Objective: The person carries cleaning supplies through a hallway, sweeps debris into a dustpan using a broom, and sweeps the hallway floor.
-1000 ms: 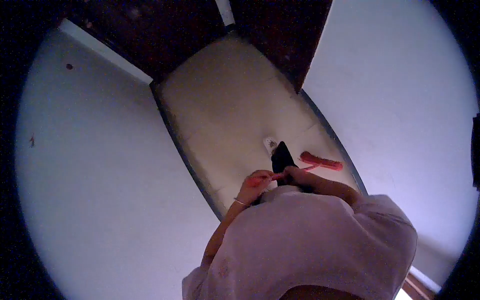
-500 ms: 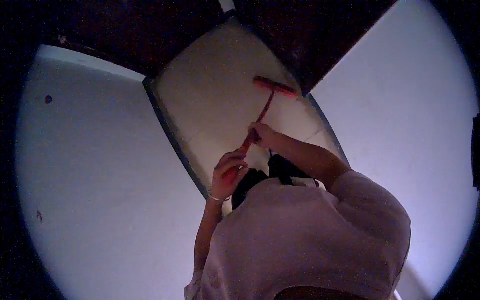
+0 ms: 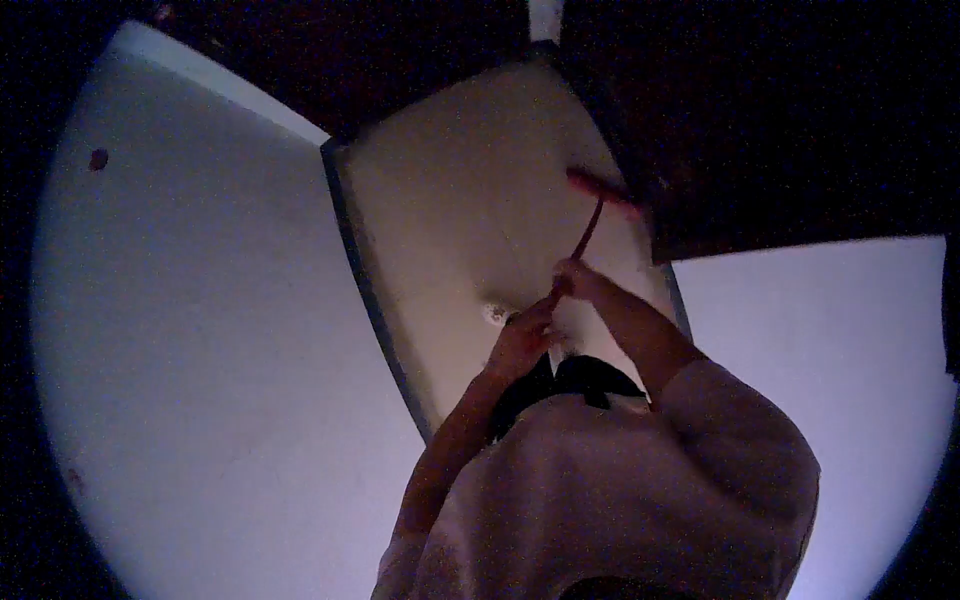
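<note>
A red broom (image 3: 603, 193) with a wide, narrow head slants away from me, its head on the floor near the right-hand side. My right hand (image 3: 575, 279) is closed round the thin handle, farther down toward the head. Nearer my body, my left hand (image 3: 522, 340) wraps the upper part of the handle, fingers partly blurred. Dim light hides the bristles' detail and the handle's end.
The beige floor (image 3: 440, 200) runs ahead as a narrow passage with dark skirting along its edges. A pale wall (image 3: 230, 330) stands on the left and another pale wall (image 3: 810, 350) on the right. Dark door-like panels (image 3: 790, 130) close in at the far end.
The view has turned, and the broom head now appears farther right. My left hand has moved forward, closer to my right hand. Both hands stay on the handle.
</note>
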`<state>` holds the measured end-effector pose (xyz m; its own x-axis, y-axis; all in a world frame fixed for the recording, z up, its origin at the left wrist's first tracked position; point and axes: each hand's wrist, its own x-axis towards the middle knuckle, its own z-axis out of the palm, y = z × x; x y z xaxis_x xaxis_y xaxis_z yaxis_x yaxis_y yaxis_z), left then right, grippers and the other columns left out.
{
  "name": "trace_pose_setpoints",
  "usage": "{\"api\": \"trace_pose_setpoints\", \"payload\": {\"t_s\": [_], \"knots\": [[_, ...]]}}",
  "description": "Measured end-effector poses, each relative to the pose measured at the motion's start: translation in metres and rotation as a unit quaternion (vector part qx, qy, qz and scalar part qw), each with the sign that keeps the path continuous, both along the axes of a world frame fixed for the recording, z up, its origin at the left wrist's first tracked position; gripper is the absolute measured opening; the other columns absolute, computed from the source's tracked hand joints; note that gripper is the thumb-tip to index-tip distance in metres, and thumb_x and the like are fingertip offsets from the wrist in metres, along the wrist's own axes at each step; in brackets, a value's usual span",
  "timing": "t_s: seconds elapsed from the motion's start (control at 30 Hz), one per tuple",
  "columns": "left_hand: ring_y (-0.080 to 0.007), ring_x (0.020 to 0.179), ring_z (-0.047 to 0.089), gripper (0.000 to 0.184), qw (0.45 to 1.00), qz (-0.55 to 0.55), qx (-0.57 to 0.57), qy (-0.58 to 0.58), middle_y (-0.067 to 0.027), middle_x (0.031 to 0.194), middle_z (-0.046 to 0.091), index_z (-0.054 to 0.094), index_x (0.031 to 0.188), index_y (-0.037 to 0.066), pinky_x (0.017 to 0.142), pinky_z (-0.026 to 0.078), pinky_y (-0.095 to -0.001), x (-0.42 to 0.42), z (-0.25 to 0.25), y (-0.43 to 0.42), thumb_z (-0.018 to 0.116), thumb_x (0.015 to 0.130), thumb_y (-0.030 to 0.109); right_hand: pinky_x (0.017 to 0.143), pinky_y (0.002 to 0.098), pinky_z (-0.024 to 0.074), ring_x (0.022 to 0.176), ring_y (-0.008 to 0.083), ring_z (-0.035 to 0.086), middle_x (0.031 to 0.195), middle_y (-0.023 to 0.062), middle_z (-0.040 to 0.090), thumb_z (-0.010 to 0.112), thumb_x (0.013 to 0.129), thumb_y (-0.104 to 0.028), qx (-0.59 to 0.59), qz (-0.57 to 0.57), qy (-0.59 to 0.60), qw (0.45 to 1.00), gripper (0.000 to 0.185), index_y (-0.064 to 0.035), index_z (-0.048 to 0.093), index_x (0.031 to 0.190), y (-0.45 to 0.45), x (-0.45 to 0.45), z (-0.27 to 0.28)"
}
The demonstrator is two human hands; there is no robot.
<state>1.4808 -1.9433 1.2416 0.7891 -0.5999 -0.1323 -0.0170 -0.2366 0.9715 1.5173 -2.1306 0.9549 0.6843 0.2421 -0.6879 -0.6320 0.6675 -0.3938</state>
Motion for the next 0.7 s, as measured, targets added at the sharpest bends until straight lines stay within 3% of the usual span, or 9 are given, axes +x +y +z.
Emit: {"api": "trace_pose_setpoints", "payload": {"t_s": [0.07, 0.13, 0.2, 0.3, 0.4, 0.47, 0.53, 0.63, 0.7], "knots": [[-0.022, 0.092, 0.044, 0.018, 0.991, 0.036, 0.023, 0.13, -0.0162, 0.105, 0.043, 0.046, 0.081, -0.002, 0.076, 0.036, -0.0261, 0.017, 0.015, 0.053, 0.055, 0.068, 0.006, 0.042, 0.03, 0.0366, 0.046, 0.0204, 0.044, 0.054, 0.0054, 0.045, 0.048, 0.067, -0.021, 0.034, 0.054, -0.004, 0.998, 0.016, -0.0086, 0.043, 0.058, 0.058, 0.011, 0.026], [-0.0214, 0.095, 0.045, 0.014, 0.995, 0.002, 0.098, 0.033, -0.0174, 0.107, 0.042, 0.045, 0.077, -0.003, 0.073, 0.038, -0.0245, 0.045, 0.025, 0.113, 0.053, 0.07, 0.006, 0.041, 0.0297, 0.0362, 0.046, 0.0214, 0.044, 0.053, 0.0055, 0.045, 0.049, 0.066, -0.027, -0.077, 0.24, 0.21, 0.945, 0.021, -0.0087, 0.043, 0.058, 0.133, 0.053, 0.029], [-0.0213, 0.099, 0.042, 0.013, 0.995, -0.017, 0.092, -0.019, -0.017, 0.108, 0.041, 0.044, 0.074, -0.003, 0.073, 0.038, -0.025, 0.075, 0.043, 0.149, 0.053, 0.069, 0.004, 0.04, 0.0293, 0.0358, 0.045, 0.0212, 0.044, 0.053, 0.0062, 0.047, 0.049, 0.065, -0.03, -0.01, 0.269, 0.176, 0.947, 0.023, -0.0085, 0.044, 0.058, 0.194, 0.075, 0.035], [-0.0234, 0.102, 0.04, 0.013, 0.988, 0.045, 0.144, 0.018, -0.0182, 0.108, 0.041, 0.044, 0.071, -0.004, 0.076, 0.036, -0.027, 0.048, 0.06, 0.16, 0.055, 0.067, 0.002, 0.039, 0.0274, 0.0362, 0.044, 0.0188, 0.044, 0.054, 0.0064, 0.049, 0.05, 0.065, -0.028, 0.005, 0.322, -0.1, 0.942, 0.021, -0.0081, 0.046, 0.058, 0.234, 0.063, -0.008], [-0.0271, 0.103, 0.038, 0.012, 0.976, -0.003, 0.195, -0.094, -0.0201, 0.108, 0.04, 0.044, 0.068, -0.004, 0.078, 0.035, -0.0286, 0.038, 0.071, 0.149, 0.056, 0.065, -0.001, 0.039, 0.0252, 0.036, 0.043, 0.0153, 0.043, 0.052, 0.0048, 0.048, 0.051, 0.065, -0.024, 0.122, 0.493, -0.124, 0.853, 0.019, -0.0076, 0.045, 0.057, 0.238, 0.075, 0.076], [-0.0284, 0.102, 0.039, 0.011, 0.987, 0.019, 0.136, -0.083, -0.0208, 0.108, 0.039, 0.045, 0.067, -0.003, 0.078, 0.036, -0.0283, 0.06, 0.076, 0.151, 0.055, 0.064, -0.002, 0.038, 0.0223, 0.0357, 0.043, 0.0126, 0.042, 0.05, 0.0018, 0.045, 0.052, 0.064, -0.022, 0.028, 0.397, 0.045, 0.916, 0.017, -0.0087, 0.044, 0.055, 0.239, 0.099, 0.112], [-0.0279, 0.101, 0.04, 0.011, 0.981, 0.031, 0.162, -0.097, -0.0202, 0.106, 0.041, 0.045, 0.068, -0.003, 0.078, 0.036, -0.0283, 0.085, 0.073, 0.156, 0.056, 0.064, -0.002, 0.035, 0.0221, 0.033, 0.04, 0.0126, 0.041, 0.047, 0.0006, 0.041, 0.052, 0.063, -0.021, 0.05, 0.33, 0.053, 0.941, 0.017, -0.0099, 0.043, 0.054, 0.238, 0.126, 0.137], [-0.0273, 0.1, 0.041, 0.014, 0.982, 0.089, 0.124, -0.107, -0.0178, 0.101, 0.045, 0.045, 0.072, -0.002, 0.078, 0.036, -0.0293, 0.126, 0.059, 0.142, 0.056, 0.065, -0.001, 0.033, 0.0231, 0.0294, 0.04, 0.012, 0.04, 0.048, 0.0007, 0.041, 0.051, 0.063, -0.018, 0.053, 0.234, -0.112, 0.964, 0.015, -0.0113, 0.042, 0.053, 0.209, 0.178, 0.135], [-0.0254, 0.094, 0.044, 0.024, 0.978, 0.084, 0.101, -0.165, -0.0143, 0.101, 0.046, 0.045, 0.087, 0.002, 0.076, 0.037, -0.0298, 0.056, 0.032, 0.048, 0.055, 0.066, 0.005, 0.035, 0.0231, 0.0307, 0.042, 0.0116, 0.041, 0.05, 0.0009, 0.042, 0.051, 0.063, -0.016, -0.018, 0.214, -0.153, 0.965, 0.013, -0.0114, 0.043, 0.054, 0.099, 0.122, 0.093]]}}
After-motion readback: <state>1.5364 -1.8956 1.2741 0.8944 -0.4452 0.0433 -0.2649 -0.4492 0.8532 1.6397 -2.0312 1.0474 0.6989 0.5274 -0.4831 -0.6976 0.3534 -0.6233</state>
